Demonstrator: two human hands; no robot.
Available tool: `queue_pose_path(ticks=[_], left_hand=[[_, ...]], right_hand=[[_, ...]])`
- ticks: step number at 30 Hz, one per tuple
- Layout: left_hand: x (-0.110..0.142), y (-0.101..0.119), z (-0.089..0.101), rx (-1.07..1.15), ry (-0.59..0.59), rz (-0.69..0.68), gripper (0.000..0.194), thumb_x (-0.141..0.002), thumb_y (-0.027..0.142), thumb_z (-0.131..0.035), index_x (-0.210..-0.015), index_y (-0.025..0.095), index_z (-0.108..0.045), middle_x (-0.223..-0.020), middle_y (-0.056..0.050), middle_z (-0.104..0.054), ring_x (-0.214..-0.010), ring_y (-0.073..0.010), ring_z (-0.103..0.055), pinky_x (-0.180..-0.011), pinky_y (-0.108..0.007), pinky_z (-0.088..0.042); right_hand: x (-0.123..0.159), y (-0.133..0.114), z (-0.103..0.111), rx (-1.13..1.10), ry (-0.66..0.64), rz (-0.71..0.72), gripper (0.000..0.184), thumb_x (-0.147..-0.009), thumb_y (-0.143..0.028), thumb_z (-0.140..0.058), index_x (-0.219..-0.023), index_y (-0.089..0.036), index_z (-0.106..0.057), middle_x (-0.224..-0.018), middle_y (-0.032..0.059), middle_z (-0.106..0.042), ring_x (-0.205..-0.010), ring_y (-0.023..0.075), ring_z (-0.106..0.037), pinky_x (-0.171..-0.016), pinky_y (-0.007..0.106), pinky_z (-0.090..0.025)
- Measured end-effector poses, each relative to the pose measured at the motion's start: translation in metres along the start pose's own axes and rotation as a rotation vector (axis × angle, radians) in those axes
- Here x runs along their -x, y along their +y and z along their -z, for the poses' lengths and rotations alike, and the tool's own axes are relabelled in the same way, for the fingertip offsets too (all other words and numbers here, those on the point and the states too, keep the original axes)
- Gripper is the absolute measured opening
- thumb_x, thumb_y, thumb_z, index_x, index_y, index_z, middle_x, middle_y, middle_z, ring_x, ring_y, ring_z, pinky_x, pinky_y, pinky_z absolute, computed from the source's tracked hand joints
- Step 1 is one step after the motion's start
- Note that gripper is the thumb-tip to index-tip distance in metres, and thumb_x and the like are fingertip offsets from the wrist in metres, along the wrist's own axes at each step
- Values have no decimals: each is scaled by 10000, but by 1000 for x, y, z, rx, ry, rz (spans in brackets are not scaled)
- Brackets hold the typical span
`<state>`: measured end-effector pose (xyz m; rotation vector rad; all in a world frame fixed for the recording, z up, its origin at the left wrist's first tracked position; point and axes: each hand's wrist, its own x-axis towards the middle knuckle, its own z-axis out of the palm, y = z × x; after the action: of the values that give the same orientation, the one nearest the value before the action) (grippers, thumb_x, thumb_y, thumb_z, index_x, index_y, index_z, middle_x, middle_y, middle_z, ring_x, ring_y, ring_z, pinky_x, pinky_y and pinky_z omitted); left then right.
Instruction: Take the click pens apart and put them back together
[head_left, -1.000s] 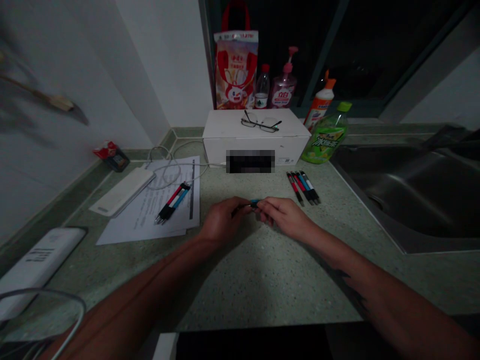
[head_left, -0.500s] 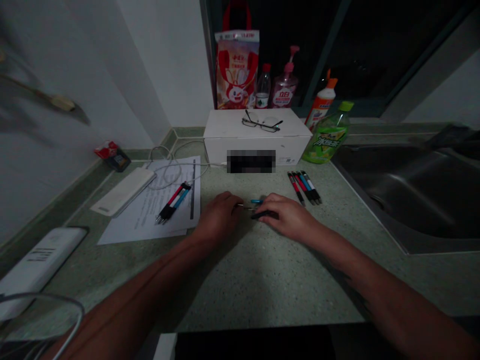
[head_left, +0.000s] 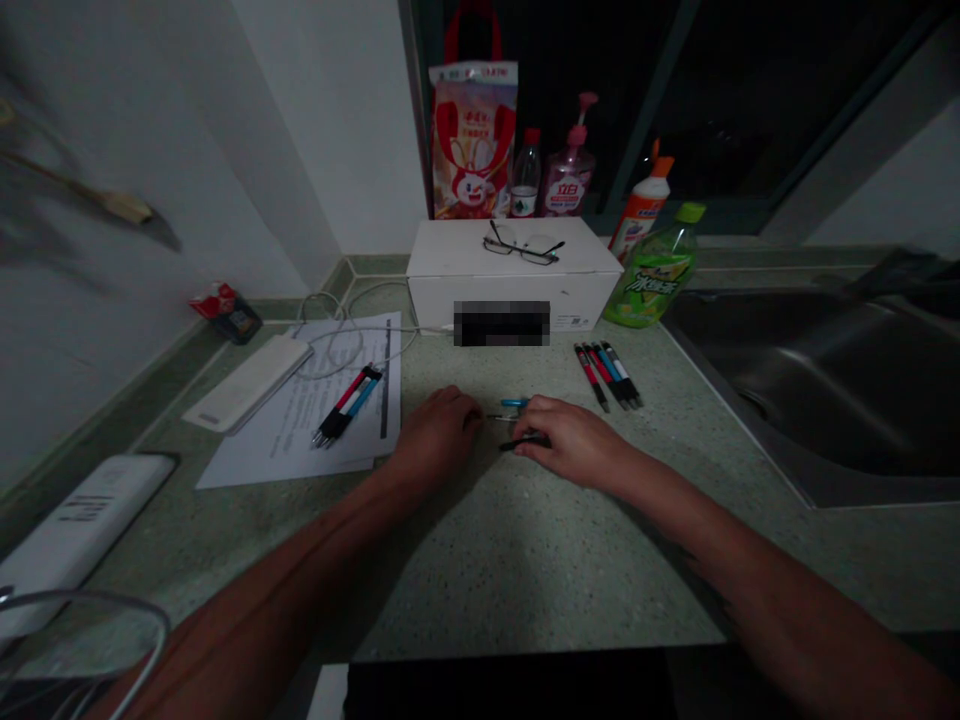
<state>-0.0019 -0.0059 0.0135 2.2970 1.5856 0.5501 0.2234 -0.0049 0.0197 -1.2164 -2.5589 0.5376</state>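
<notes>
On the speckled counter point(head_left: 465, 570), your left hand point(head_left: 442, 425) no longer meets the thin metal rod point(head_left: 501, 417), which now shows between your hands, one end at your right fingertips. Your right hand point(head_left: 566, 435) pinches a black barrel point(head_left: 514, 445), with a blue piece point(head_left: 514, 403) just beyond its fingers; the pen parts appear to be separated. Your left fingers curl inward, though whether they hold anything cannot be told. Behind, a white box point(head_left: 444, 252) stands shut beneath a pair of glasses point(head_left: 521, 256), its contents hidden, as are those of the printed bag point(head_left: 474, 130). The green bottle point(head_left: 649, 280) and pink pump bottle point(head_left: 568, 185) look tinted throughout, their fill levels unclear.
</notes>
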Motion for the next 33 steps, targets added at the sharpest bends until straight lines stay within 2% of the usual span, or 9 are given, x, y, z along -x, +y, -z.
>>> queue_pose_path(ticks=[7,11,15,19,22,25,29,33], left_hand=[[3,8,-1,261,-23,-1,168,-919,202,-598,-1029,188,-725,-966,-75,-750,-859,-232,-676,-798,-361,-510],[3,11,-3,436,-44,32,136,-902,214,-622,-982,199,-732,-925,-58,-760,-809,-208,-680,-762,-333,-520],[2,8,-8,570,-10,79,122,-893,224,-638,-976,201,-723,-904,-52,-766,-821,-202,-699,-769,-329,-543],[2,6,-10,590,41,83,112,-884,236,-655,-967,202,-722,-898,-43,-763,-810,-190,-702,-762,-327,-549],[2,8,-8,567,66,40,116,-891,244,-648,-968,196,-720,-899,-44,-757,-803,-180,-689,-762,-326,-549],[2,10,-4,565,55,39,114,-890,247,-645,-959,193,-719,-899,-50,-759,-800,-179,-683,-775,-334,-561],[1,12,1,619,6,110,98,-880,242,-650,-922,197,-726,-903,-59,-772,-819,-194,-696,-810,-361,-574],[1,13,0,666,12,141,76,-866,237,-669,-906,196,-719,-906,-62,-773,-827,-195,-701,-822,-366,-575]], right_hand=[[1,-3,5,33,177,-49,84,-926,-205,-710,-997,-202,-666,-936,38,-668,-841,194,-633,-729,307,-439],[1,-3,5,32,198,-35,104,-921,-190,-707,-1010,-208,-658,-945,37,-675,-828,191,-636,-719,304,-434],[0,-4,4,-10,238,-21,111,-918,-199,-717,-1009,-205,-651,-977,49,-681,-842,196,-643,-730,308,-445],[-1,-2,1,-118,249,-33,50,-959,-197,-657,-1007,-206,-667,-971,51,-707,-873,203,-660,-750,317,-462],[-2,0,-3,-221,236,-42,116,-989,-185,-595,-1047,-209,-692,-983,50,-733,-896,202,-676,-781,327,-481],[-4,0,-3,-284,245,-19,157,-989,-174,-578,-1063,-212,-711,-1005,56,-735,-934,201,-676,-811,333,-492],[-5,-3,1,-320,294,11,133,-939,-165,-650,-1033,-215,-729,-984,51,-715,-937,196,-663,-816,327,-496],[-5,-4,4,-347,282,-36,130,-957,-200,-624,-1011,-213,-741,-935,47,-727,-883,191,-669,-801,330,-498]])
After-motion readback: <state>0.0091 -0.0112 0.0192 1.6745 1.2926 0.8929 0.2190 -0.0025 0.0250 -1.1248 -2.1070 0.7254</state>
